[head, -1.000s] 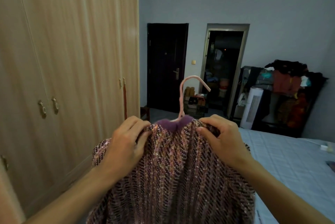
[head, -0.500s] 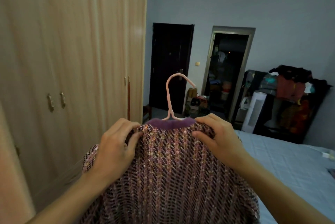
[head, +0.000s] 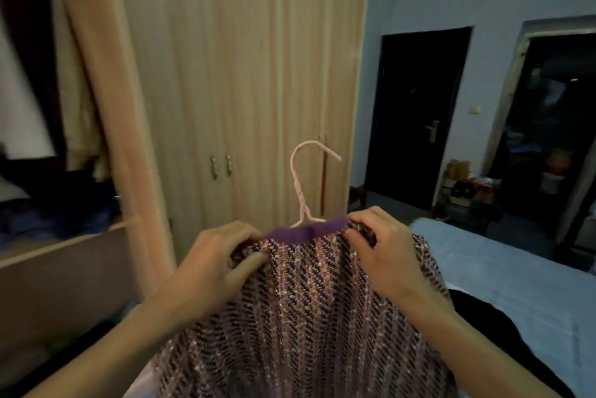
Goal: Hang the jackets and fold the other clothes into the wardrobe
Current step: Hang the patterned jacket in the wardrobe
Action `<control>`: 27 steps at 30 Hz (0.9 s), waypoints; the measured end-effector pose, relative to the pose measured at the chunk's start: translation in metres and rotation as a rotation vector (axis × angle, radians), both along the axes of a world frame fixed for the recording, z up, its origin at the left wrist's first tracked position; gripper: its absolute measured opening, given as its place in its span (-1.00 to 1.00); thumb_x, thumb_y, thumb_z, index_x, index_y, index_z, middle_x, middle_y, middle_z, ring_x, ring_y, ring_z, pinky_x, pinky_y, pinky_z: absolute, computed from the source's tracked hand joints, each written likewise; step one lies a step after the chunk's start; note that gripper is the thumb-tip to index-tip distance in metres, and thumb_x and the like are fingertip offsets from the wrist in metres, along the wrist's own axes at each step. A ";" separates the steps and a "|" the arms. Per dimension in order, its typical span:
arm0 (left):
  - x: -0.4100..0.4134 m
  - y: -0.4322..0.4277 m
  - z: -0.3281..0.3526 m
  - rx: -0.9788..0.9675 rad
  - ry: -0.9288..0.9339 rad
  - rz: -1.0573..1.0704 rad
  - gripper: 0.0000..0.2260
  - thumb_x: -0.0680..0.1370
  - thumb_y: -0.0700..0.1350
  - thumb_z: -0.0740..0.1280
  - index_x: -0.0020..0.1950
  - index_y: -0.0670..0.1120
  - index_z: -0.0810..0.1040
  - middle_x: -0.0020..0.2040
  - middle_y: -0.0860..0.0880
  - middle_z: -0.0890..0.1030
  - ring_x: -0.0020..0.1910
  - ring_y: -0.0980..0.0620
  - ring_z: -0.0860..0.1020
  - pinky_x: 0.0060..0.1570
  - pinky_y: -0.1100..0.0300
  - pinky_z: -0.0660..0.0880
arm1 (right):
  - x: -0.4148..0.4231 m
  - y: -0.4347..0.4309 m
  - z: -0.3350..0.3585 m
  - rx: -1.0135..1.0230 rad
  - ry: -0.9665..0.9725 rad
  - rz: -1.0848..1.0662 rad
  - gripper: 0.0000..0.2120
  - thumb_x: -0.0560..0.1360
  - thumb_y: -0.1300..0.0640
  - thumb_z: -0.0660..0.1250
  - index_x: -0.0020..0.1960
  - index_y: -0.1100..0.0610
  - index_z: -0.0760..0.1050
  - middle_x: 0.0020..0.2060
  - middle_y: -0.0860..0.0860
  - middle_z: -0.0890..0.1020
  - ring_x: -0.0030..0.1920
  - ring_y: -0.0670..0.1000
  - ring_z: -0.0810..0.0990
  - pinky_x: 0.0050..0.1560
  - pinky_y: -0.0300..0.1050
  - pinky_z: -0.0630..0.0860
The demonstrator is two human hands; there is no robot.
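Jacket (head: 306,317) on hanger (head: 301,184), now nearer the open wardrobe (head: 242,75)

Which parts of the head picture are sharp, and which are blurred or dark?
Head view: the tweed jacket, left hand and right hand look fairly sharp; the open wardrobe door is motion-smeared; the light is dim, the far doorway nearly black.
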State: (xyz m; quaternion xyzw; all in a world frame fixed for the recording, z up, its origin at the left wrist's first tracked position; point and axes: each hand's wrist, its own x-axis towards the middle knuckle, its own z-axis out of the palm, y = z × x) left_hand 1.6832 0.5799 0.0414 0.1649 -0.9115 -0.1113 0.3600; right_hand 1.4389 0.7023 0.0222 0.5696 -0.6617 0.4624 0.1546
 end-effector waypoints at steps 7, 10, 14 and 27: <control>0.054 0.027 -0.016 0.217 0.114 0.311 -0.93 0.56 -0.14 0.40 -0.09 0.03 0.60 -0.18 0.16 0.62 -0.15 0.21 0.56 -0.17 0.32 0.43 | 0.051 -0.049 0.005 0.086 -0.011 0.200 -0.74 0.46 0.23 0.45 0.09 -0.01 0.56 -0.03 -0.12 0.61 0.02 -0.06 0.54 0.11 -0.05 0.49; 0.087 0.028 -0.021 0.250 0.184 0.430 -0.92 0.55 -0.13 0.39 -0.09 0.05 0.61 -0.20 0.18 0.63 -0.15 0.22 0.57 -0.17 0.32 0.45 | 0.091 -0.069 0.007 0.102 0.038 0.183 -0.70 0.45 0.22 0.45 0.15 0.01 0.58 0.00 -0.07 0.52 0.10 0.03 0.47 0.18 0.00 0.42; 0.133 0.023 -0.024 0.307 0.292 0.547 -0.87 0.55 -0.13 0.39 -0.17 0.06 0.59 -0.30 0.16 0.62 -0.26 0.20 0.56 -0.31 0.33 0.40 | 0.156 -0.076 0.007 0.037 -0.005 0.181 -0.73 0.49 0.07 0.41 0.18 -0.01 0.53 0.05 -0.06 0.43 0.12 -0.05 0.42 0.20 -0.13 0.37; 0.259 0.014 -0.029 0.437 0.604 0.511 -0.79 0.48 -0.32 0.38 -0.14 0.00 0.64 -0.26 0.09 0.68 -0.26 0.17 0.64 -0.23 0.09 0.59 | 0.376 -0.095 0.014 0.244 -0.232 0.507 -0.54 0.30 -0.36 0.37 -0.26 0.06 0.53 -0.38 -0.13 0.63 -0.33 -0.21 0.58 -0.37 -0.30 0.44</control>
